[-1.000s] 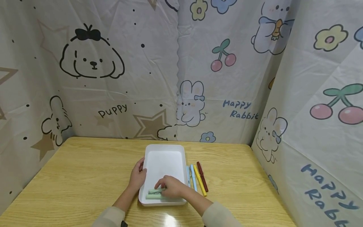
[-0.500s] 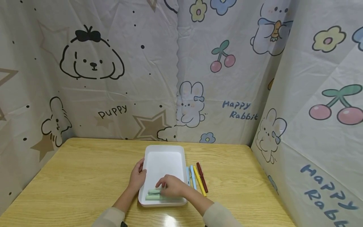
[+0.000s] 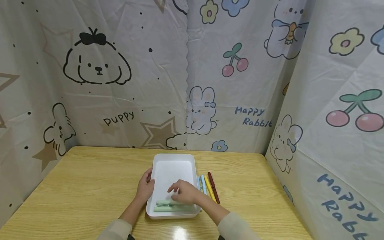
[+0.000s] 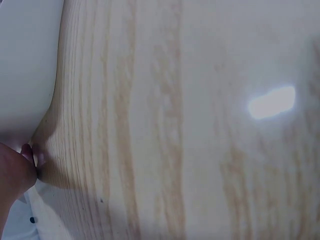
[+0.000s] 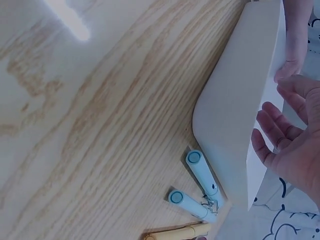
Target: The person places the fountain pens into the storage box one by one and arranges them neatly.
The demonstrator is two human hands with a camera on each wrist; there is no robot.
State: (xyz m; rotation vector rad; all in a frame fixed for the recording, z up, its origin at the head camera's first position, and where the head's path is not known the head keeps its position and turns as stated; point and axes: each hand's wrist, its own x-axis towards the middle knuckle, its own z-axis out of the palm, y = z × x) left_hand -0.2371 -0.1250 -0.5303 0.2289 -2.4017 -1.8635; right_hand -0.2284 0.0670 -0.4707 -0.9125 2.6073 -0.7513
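Note:
A white rectangular tray [image 3: 172, 170] lies on the wooden table. My left hand [image 3: 145, 188] holds its left side, thumb over the rim and fingers along the outer wall. In the left wrist view, part of that hand [image 4: 17, 170] shows at the tray's corner. Two light green pens, an upper one [image 3: 163, 202] and a lower one [image 3: 168, 209], lie crosswise at the near end inside the tray. Just above them is my right hand [image 3: 184, 192], fingers loosely bent. The right wrist view shows this hand [image 5: 295, 135] over the tray's rim with nothing between its fingers.
Right of the tray, two light blue pens [image 3: 204, 185], a yellow pen [image 3: 211, 189] and a dark red pen [image 3: 213, 187] lie side by side on the table [image 3: 246, 200]. A patterned cloth [image 3: 144, 83] hangs behind and on both sides.
My right hand has come off the green pens and risen slightly away from the near end, its fingers spreading. The left hand and the tray stay put.

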